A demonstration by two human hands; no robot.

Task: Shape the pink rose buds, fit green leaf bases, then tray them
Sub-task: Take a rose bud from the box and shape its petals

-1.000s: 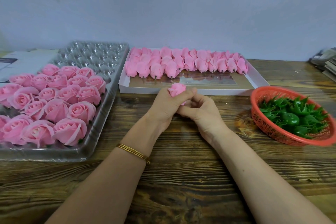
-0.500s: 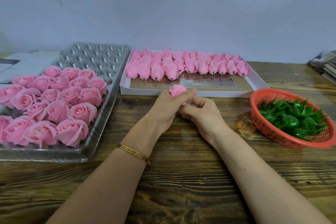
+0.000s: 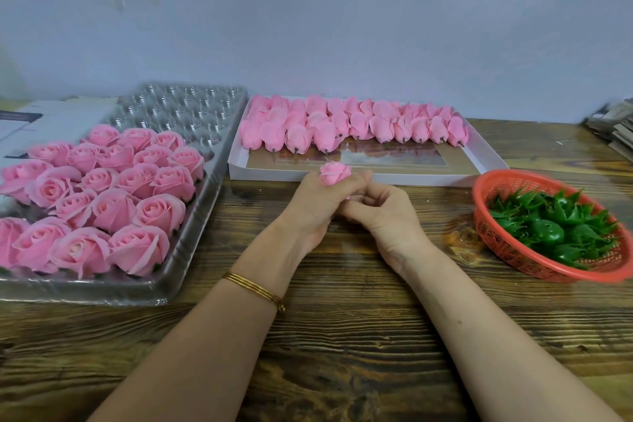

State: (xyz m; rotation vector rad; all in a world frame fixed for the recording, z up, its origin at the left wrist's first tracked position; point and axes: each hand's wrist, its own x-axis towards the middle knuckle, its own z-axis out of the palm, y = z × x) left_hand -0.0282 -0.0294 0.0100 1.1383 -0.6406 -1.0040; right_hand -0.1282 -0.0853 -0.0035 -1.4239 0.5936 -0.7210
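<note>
My left hand (image 3: 313,206) grips a small pink rose bud (image 3: 334,173) with its top showing above the fingers. My right hand (image 3: 380,212) curls in against the bud's lower part from the right, which is hidden between the two hands. A clear plastic tray (image 3: 191,110) on the left holds several shaped pink roses (image 3: 113,189) in its near cells. A white box (image 3: 479,154) at the back holds rows of closed pink buds (image 3: 352,125). Green leaf bases (image 3: 555,226) fill a red basket (image 3: 493,236) on the right.
Everything sits on a dark wooden table (image 3: 342,336) against a grey wall. A white carton (image 3: 51,120) lies behind the tray at the far left, and stacked papers (image 3: 616,130) sit at the far right edge.
Both hands stay together in the same spot holding the bud. The fingers shift slightly around it, and more of the bud's top shows now.
</note>
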